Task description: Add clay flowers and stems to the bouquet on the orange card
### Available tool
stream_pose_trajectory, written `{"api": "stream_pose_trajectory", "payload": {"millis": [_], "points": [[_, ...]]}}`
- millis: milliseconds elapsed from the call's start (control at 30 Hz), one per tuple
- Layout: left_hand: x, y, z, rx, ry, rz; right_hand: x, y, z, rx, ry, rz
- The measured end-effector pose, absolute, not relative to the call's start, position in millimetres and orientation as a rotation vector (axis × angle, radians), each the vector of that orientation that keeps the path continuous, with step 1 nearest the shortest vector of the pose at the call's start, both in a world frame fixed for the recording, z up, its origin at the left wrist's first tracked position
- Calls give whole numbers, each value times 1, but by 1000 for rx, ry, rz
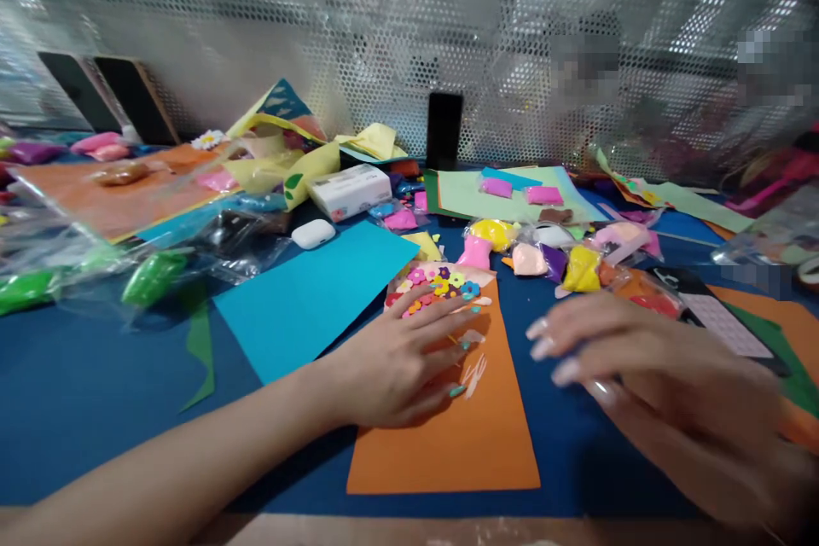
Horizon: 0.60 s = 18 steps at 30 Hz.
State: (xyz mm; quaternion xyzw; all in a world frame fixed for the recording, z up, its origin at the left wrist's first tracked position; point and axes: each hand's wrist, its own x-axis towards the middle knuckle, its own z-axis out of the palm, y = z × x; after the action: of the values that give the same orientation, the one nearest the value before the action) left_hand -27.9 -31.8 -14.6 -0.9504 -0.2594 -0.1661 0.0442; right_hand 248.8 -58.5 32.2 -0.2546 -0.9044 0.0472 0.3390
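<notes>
My left hand (pixel 409 358) lies flat with fingers stretched on an orange sheet of paper (pixel 441 456). Its fingertips rest beside a small white branching shape (pixel 474 377) on the sheet. Just above the fingers, a cluster of colourful little flowers (pixel 441 277) covers the sheet's far end; my hand hides part of it. To the right, my right hand (pixel 659 384) hovers over the blue table, somewhat smeared by motion. Its fingers are loosely bent and apart, and nothing shows between them. A blue sheet of paper (pixel 320 290) lies left of the orange one.
Behind the sheets are bagged clay lumps, such as a yellow one (pixel 582 268), a white earbud case (pixel 313 233) and a white box (pixel 351 191). A dark phone (pixel 444 130) leans against the perforated metal panel (pixel 384 43). Green clay bags (pixel 153 276) lie left.
</notes>
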Motion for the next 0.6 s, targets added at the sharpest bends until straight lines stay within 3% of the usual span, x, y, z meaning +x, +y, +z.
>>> {"api": "stream_pose_trajectory", "payload": {"millis": [267,600], "points": [[-23,-30,-12,-2960,-1009,-239,211,7,9,-575,-2163,197],[-29,-29,-13,-2873,-813,-490,219,8,-20,-581,-2179,88]]}}
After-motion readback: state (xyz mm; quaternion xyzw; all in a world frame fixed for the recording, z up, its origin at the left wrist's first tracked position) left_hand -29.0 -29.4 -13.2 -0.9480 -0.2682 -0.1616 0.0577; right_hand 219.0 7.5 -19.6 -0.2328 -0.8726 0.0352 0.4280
